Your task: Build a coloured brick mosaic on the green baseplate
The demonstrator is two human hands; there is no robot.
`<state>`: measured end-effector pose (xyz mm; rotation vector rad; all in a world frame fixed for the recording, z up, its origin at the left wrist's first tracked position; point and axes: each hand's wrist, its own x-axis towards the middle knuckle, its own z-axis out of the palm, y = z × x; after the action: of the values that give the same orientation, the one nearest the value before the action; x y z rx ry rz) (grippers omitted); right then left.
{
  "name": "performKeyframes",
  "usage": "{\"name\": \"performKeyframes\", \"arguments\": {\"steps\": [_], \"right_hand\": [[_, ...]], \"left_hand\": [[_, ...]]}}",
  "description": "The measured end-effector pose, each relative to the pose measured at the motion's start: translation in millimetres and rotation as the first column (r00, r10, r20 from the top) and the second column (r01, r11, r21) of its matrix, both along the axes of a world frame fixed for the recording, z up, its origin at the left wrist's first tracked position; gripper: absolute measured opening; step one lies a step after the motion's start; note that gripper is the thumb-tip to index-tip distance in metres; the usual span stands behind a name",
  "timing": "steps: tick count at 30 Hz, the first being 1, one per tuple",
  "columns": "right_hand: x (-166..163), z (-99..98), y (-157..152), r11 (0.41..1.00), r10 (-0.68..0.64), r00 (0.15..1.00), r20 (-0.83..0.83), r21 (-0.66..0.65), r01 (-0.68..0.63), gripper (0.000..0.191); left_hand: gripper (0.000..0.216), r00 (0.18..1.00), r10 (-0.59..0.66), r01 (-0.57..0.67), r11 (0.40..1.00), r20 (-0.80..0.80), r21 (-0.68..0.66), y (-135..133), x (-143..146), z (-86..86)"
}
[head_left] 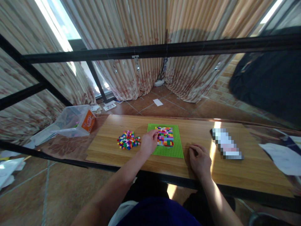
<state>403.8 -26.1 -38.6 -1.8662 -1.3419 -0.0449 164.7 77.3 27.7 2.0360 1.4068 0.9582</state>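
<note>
Squarely in front of the person, a block of coloured bricks (166,137) sat on a green baseplate (178,150), with a narrow green strip beyond it and a wider one on the near side. The plate lay flat on the wooden worktop (103,131), presumably because the surface gave it firm backing within reach of both hands.

The left hand (148,144) leaned over the plate's left part, its grip at the block's left edge. Thumb and finger met at the tips, a narrow hold that would suit such small pieces; whether a brick was pinched between them was too small to tell. Loose bricks (129,140) lay heaped left of the plate and apart from it, probably so that this hand could get at them without cluttering the studs.

To the plate's right, the right hand (200,160) rested on the worktop, its grip loosely curled around nothing visible, perhaps just for support. Farther right lay a phone (227,144), its screen blurred, seemingly set aside from the bricks. Past the worktop's left end, a clear plastic box (70,121) stood on the floor, near a curtain (81,75).
</note>
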Motion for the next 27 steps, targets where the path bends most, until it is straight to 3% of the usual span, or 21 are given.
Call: {"name": "performKeyframes", "arguments": {"steps": [11,27], "right_hand": [[-0.9,1.2,0.0,1.0,0.003,1.0,0.001,0.003,-0.003,0.03],[-1.9,1.4,-0.6,1.0,-0.007,1.0,-0.021,-0.01,0.007,0.031]], "left_hand": [[0.028,0.988,0.087,-0.071,0.989,0.129,-0.129,7.8,4.9,-4.3],[0.031,0.978,0.107,-0.076,0.983,0.18,-0.168,8.7,8.8,-2.3]]}}
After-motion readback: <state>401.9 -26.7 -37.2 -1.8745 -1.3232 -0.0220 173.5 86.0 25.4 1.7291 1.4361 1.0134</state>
